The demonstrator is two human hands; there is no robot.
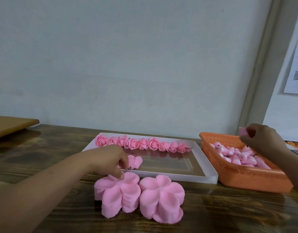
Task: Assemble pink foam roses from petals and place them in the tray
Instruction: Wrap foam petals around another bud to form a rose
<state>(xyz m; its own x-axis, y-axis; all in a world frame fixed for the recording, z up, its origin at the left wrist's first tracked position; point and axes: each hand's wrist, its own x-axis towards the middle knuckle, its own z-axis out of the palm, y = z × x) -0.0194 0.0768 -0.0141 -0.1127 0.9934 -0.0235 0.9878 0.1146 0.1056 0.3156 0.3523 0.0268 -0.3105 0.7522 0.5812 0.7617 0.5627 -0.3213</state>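
Note:
A white tray (pixel 202 165) lies on the wooden table, with a row of several finished pink roses (pixel 141 144) along its far edge. Two stacks of pink flower-shaped petals stand in front of it, the left petal stack (pixel 118 190) and the right petal stack (pixel 161 197). My left hand (pixel 109 159) reaches over the left stack, fingers pinching at its top; a loose pink petal piece (pixel 135 162) shows just behind the fingers at the tray's near left corner. My right hand (pixel 262 140) is over the orange basket (pixel 242 177), holding a small pink rose bud (pixel 243 132) between its fingertips.
The orange basket at the right holds several pink rose buds (pixel 235 155). A brown board (pixel 8 123) lies at the far left. A wall rises right behind the table, with paper sheets (pixel 296 69) pinned at the right. Bare wood shows along the table's near edge.

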